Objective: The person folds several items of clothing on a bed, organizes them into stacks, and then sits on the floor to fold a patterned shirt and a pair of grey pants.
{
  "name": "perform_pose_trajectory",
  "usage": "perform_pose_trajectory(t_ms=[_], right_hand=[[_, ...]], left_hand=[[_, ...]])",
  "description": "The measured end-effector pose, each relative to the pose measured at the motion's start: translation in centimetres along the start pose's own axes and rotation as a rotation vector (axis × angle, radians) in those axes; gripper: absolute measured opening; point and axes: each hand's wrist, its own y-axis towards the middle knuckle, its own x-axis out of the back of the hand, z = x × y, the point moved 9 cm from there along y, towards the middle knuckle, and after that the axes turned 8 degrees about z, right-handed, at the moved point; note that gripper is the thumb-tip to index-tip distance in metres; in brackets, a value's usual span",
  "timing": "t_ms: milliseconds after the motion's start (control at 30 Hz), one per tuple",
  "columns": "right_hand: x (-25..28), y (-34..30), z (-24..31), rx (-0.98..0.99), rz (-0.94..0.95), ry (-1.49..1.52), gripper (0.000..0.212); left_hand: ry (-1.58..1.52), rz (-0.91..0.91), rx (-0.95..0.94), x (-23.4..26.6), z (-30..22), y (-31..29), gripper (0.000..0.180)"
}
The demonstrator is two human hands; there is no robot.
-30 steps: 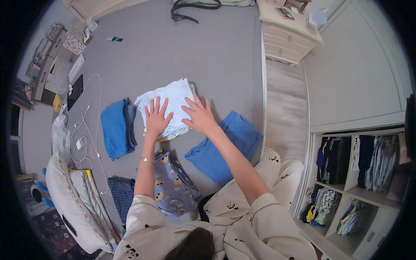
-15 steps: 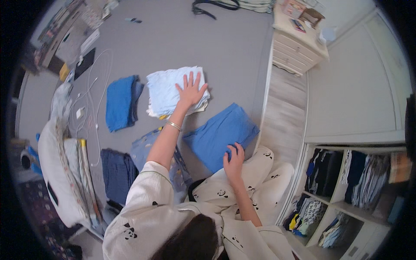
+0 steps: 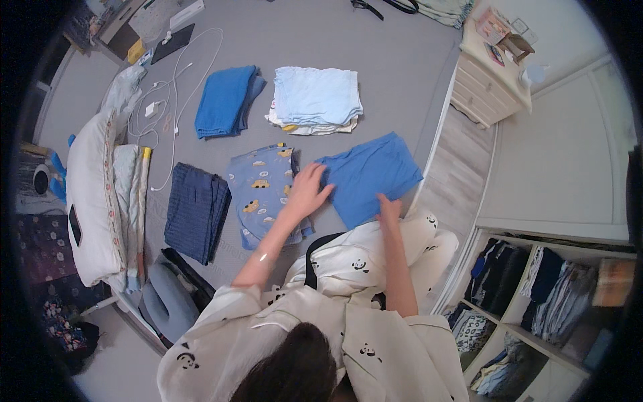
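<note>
A plain blue folded garment (image 3: 372, 177) lies on the grey bed surface in front of me. My left hand (image 3: 310, 189) rests at its left edge, fingers stretched and thumb apart. At the near right edge my right hand (image 3: 390, 209) pinches the cloth, the thumb on top and some fingers hidden. Just left of it is a light blue patterned garment (image 3: 258, 191) with yellow cars, partly under my left forearm. Farther off sit a pile of pale blue and white folded clothes (image 3: 316, 97) and a brighter blue folded pile (image 3: 226, 100).
Dark navy folded clothes (image 3: 196, 211) lie to the left, beyond them a white pillow (image 3: 94, 201) and bedding. White cables (image 3: 175, 100) curl at the far left. A black belt (image 3: 367, 8) lies at the far edge. Right are a cream drawer cabinet (image 3: 489, 87) and open wardrobe shelves (image 3: 502, 321).
My left hand has come off the pale pile and back to the blue garment's left edge. My right hand has shifted onto its near right edge. The view has moved.
</note>
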Motion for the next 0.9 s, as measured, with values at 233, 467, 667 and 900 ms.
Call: perform_pose_trajectory(t_ms=[233,467,667,900], right_hand=[[-4.3,-6.0,2.5,-0.1,0.317,0.343,0.043],[-2.9,-8.5,3.5,-0.333,0.524,0.576,0.018],[-1.2,-4.8,6.3,-0.174,0.566,0.233,0.016],[-0.4,-7.3,17.3,0.036,0.525,0.316,0.037]], left_hand=[[-0.122,0.34,0.54,-7.0,8.2,5.8,0.068],[-0.838,0.64,0.613,-7.6,5.3,-0.4,0.047],[-1.064,0.511,0.221,-0.7,-1.4,0.2,0.041],[-0.932,0.207,-0.133,5.1,-5.1,4.7,0.047]])
